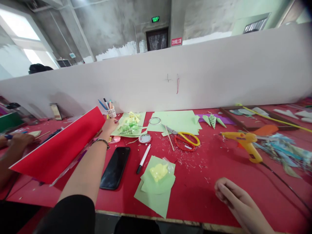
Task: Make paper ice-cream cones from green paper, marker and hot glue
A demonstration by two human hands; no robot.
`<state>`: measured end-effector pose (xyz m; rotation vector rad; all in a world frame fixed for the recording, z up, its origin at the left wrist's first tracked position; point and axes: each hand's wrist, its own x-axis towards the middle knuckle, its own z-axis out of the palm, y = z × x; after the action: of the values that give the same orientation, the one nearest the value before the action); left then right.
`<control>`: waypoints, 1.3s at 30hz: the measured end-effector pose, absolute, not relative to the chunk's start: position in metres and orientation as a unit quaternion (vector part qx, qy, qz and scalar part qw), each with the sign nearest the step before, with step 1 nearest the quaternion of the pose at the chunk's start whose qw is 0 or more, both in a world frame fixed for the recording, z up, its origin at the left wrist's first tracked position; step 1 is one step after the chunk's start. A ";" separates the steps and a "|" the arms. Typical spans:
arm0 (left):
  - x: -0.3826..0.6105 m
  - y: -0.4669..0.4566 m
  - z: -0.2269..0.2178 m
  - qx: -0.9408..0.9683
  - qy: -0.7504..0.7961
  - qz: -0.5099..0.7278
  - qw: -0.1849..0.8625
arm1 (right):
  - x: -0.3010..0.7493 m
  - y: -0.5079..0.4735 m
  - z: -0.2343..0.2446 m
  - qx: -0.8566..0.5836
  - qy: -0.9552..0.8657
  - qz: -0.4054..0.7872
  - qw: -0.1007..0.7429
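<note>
My left hand (109, 126) reaches forward over the red table (207, 175), its fingers closed at the right edge of a large red sheet (58, 148) that stands lifted and tilted on the left. A bracelet sits on that wrist. My right hand (229, 194) rests near the table's front edge with its fingers curled together and nothing visible in them. A black phone (114, 167) and a white marker (143, 158) lie just right of my left forearm. A pile of green paper with a yellow scrap (157, 182) lies between my hands.
Another person's hand (19, 139) with a blue pen works at far left. Red and yellow scissors (186, 139), a yellow glue gun (246, 144), a tape ring (154, 121), a pen cup (111, 111) and green sheets (176, 122) lie before a white partition (182, 71).
</note>
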<state>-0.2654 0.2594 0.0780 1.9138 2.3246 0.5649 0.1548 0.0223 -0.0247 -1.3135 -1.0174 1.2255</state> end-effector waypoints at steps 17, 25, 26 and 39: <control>-0.104 0.061 0.022 0.803 0.584 0.104 0.057 | 0.150 0.025 -0.024 -0.486 -0.573 0.468 0.466; -0.095 0.063 0.033 0.804 0.561 0.193 0.029 | 0.143 0.018 -0.022 -0.492 -0.595 0.412 0.484; -0.092 0.056 0.036 0.808 0.545 0.224 0.027 | 0.138 0.015 -0.018 -0.491 -0.596 0.405 0.490; -0.052 -0.007 0.035 0.781 0.448 0.392 0.189 | 0.106 0.002 0.038 -0.427 -0.712 0.319 0.457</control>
<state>-0.0515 -0.0073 0.0352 2.1961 1.2609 1.1031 0.1055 0.0016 0.0379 -1.0522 -1.7548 0.7851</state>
